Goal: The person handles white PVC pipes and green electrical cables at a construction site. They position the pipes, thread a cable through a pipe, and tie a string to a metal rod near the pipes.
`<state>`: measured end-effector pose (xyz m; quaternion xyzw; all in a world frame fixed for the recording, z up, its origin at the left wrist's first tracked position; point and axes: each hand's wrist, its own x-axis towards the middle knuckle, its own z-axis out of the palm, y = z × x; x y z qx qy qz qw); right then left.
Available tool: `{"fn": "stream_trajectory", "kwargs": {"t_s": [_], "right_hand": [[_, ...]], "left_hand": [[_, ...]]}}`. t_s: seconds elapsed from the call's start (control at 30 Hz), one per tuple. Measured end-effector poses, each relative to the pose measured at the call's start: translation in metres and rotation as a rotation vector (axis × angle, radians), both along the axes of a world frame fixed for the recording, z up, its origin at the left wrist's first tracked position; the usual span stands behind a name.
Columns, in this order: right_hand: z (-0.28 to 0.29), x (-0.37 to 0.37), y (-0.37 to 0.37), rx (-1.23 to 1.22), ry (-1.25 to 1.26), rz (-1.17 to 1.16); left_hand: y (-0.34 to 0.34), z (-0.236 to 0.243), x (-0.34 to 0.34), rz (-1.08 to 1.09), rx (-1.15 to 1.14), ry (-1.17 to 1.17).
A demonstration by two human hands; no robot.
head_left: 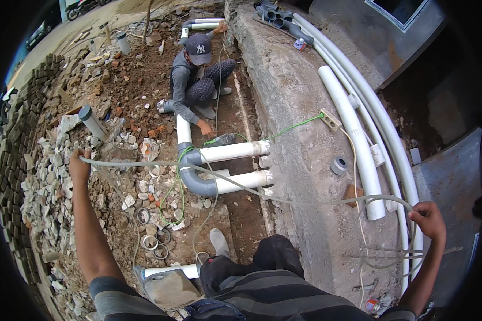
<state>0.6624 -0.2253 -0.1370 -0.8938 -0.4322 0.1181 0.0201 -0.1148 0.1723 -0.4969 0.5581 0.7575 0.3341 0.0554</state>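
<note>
A clear flexible hose (294, 201) stretches across in front of me from one hand to the other. At the far left, my left hand (80, 165) is closed around one end of it. My right hand (428, 218), off to the right, grips the hose where it bends into loose coils hanging below. Under the hose lie white pipes (235, 151) joined by grey elbows (199, 182), running into the concrete wall. Beyond them a co-worker (198, 80) in a cap squats in the trench, one hand near a green and dark power tool (219, 140).
Long white pipes (353, 144) lie along the concrete ledge (300, 134) at right, beside a power strip (331, 120) with a green cord. Rubble (53, 198) covers the left side. Pipe rings (150, 242) and a capped pipe (92, 123) sit among it. A bag (171, 289) is near my legs.
</note>
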Motion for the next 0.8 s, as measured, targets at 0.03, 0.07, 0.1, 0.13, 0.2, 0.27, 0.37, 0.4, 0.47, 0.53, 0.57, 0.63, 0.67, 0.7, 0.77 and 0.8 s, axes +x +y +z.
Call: {"fn": "stream_trajectory", "kwargs": {"t_s": [0.03,0.07,0.1,0.13,0.2,0.27,0.37,0.4,0.47,0.53,0.57,0.63,0.67,0.7,0.77,0.8], "right_hand": [[0.006,-0.006,0.012,-0.005,-0.014,0.029],[0.012,-0.012,0.023,-0.019,-0.034,0.065],[0.018,-0.018,0.036,-0.026,0.015,0.068],[0.024,-0.026,0.046,-0.032,-0.035,0.064],[0.028,-0.040,0.075,-0.072,-0.077,0.107],[0.030,-0.049,0.102,-0.098,-0.066,0.076],[0.018,-0.054,0.138,-0.027,-0.104,0.254],[0.012,-0.055,0.149,-0.009,-0.101,0.287],[0.005,-0.058,0.171,-0.025,-0.100,0.349],[0.003,-0.061,0.195,-0.083,-0.104,0.404],[0.001,-0.063,0.204,-0.082,-0.131,0.418],[-0.011,-0.067,0.224,-0.058,-0.126,0.484],[-0.017,-0.069,0.233,-0.047,-0.140,0.511],[-0.027,-0.070,0.244,-0.056,-0.038,0.514],[-0.042,-0.072,0.265,-0.083,-0.010,0.549],[-0.050,-0.072,0.276,-0.114,-0.028,0.537]], "left_hand": [[-0.018,-0.028,-0.005,0.011,-0.030,0.030],[-0.038,-0.055,-0.010,0.045,-0.095,0.010],[-0.060,-0.081,-0.012,0.007,-0.102,-0.051],[-0.082,-0.107,-0.014,0.004,-0.139,-0.133],[-0.128,-0.157,-0.013,0.088,-0.259,-0.164],[-0.185,-0.201,-0.002,0.111,-0.304,-0.135],[-0.269,-0.250,0.025,0.213,-0.493,-0.225],[-0.293,-0.262,0.033,0.233,-0.570,-0.272],[-0.333,-0.285,0.047,0.201,-0.730,-0.244],[-0.361,-0.299,0.055,0.267,-0.766,-0.292],[-0.369,-0.304,0.052,0.260,-0.844,-0.336],[-0.376,-0.309,0.044,0.377,-0.841,-0.249],[-0.375,-0.309,0.039,0.434,-0.858,-0.227],[-0.372,-0.306,0.032,0.567,-0.802,-0.133],[-0.356,-0.291,0.008,0.640,-0.659,-0.197],[-0.343,-0.279,-0.008,0.683,-0.665,-0.267]]}}
